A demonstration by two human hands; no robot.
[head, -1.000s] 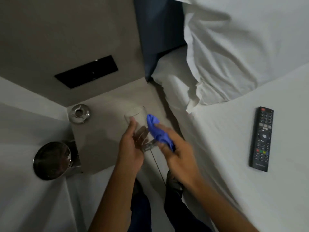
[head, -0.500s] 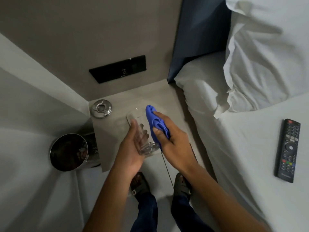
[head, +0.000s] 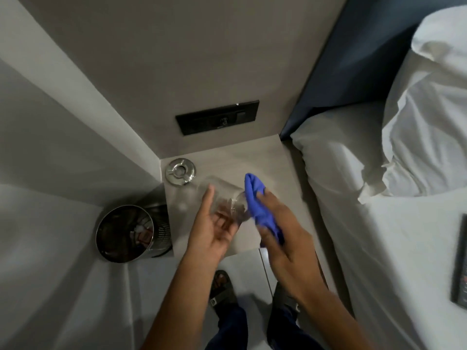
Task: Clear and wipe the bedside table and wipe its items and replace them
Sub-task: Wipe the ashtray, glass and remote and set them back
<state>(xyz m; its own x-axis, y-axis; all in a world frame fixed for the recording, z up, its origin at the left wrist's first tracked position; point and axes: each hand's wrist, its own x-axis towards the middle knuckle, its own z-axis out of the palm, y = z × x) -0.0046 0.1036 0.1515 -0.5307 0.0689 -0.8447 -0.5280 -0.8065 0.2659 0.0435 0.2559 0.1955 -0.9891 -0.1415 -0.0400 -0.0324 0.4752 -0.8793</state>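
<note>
L hand [head: 214,231] grip cradling glass [head: 222,200], axis tilted, rim seemingly up-left, R hand [head: 280,233] clamping blue cloth [head: 260,210]

Two hands: left hand [head: 211,229], right hand [head: 284,238]. One clear drinking glass [head: 222,200]. One blue cloth [head: 260,210]. One metal ashtray [head: 180,171]. One bedside table [head: 273,168]. One steel waste bin [head: 131,232]. One black switch panel [head: 217,120]. One remote control [head: 460,261], partly cut off. Two sandalled feet: [head: 222,289], [head: 285,301]. Pillows: count unclear.
</note>
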